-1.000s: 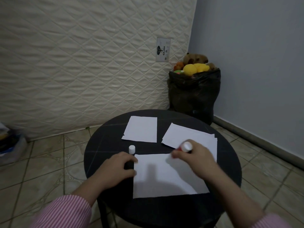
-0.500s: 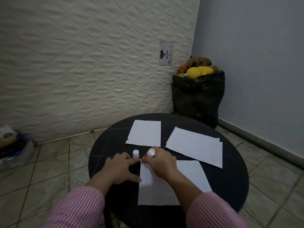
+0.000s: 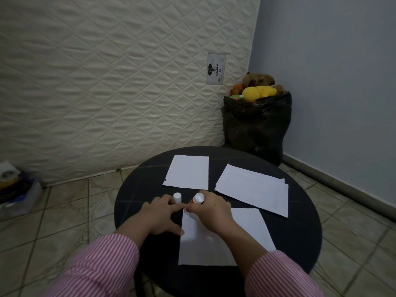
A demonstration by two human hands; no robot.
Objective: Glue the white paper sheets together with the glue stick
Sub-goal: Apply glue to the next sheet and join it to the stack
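Observation:
On the round black table (image 3: 300, 243) lies a white paper sheet (image 3: 248, 228) near the front. My right hand (image 3: 211, 213) grips a red glue stick (image 3: 197, 199) with a white end, its tip pressed at the sheet's top left corner. My left hand (image 3: 159, 217) lies flat with fingers spread, holding the sheet's left edge down. The white cap (image 3: 177, 197) stands upright just beyond my left fingers. A second white sheet (image 3: 188, 171) lies at the back, and a stack of white sheets (image 3: 252, 188) lies at the right.
A quilted mattress (image 3: 107, 82) leans against the wall behind the table. A black bag (image 3: 257, 125) full of soft toys stands in the corner. Clutter (image 3: 15, 189) sits on the tiled floor at far left.
My right hand slid the glue stick leftward along the sheet's top edge, from the right side to the top left corner. My left hand stayed on the left edge.

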